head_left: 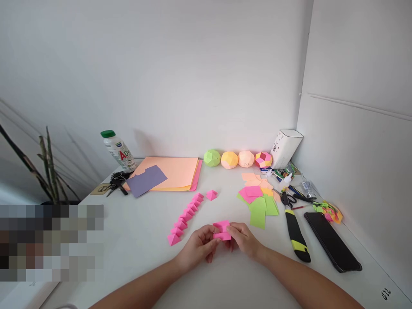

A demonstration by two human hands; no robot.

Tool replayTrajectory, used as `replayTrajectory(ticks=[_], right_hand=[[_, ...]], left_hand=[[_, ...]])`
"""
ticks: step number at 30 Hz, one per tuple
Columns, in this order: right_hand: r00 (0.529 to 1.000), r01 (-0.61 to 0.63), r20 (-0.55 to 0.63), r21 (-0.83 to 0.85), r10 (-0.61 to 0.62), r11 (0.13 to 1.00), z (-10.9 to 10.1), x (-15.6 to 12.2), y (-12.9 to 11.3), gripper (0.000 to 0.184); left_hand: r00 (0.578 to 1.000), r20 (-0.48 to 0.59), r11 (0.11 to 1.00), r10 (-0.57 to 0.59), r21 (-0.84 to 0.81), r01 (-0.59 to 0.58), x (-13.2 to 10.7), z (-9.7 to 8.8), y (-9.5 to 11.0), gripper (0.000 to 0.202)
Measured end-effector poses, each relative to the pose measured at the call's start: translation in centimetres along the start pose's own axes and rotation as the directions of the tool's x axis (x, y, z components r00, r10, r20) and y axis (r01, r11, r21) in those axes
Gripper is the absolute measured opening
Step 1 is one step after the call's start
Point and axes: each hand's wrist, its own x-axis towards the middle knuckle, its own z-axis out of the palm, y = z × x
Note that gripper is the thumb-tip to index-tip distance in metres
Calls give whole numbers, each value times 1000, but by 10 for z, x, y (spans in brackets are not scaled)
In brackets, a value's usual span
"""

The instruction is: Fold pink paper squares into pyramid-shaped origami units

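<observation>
A small piece of pink paper point(222, 235) with folds in it is held just above the white table. My left hand point(202, 242) pinches its left side between thumb and fingers. On its right side my right hand point(246, 240) grips it the same way, with some fingertips hidden behind. To the left of my hands, several folded pink paper pieces point(188, 212) run in a slanting row. One more folded pink piece point(211, 195) sits apart near the row's far end.
Loose green sheets point(258, 213) and other coloured slips lie right of centre. A utility knife point(296, 236) and a black phone point(331, 240) are at the right. Faceted paper balls point(229, 159) line the wall. Large orange sheets point(174, 169) and a bottle point(119, 150) stand back left.
</observation>
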Motion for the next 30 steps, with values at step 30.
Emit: replayTrajectory(ticks=[30], right_hand=[[984, 177, 28, -151, -175, 973, -1, -7, -3, 29]], left_hand=[[999, 18, 993, 34, -112, -31, -2, 0, 7, 34]])
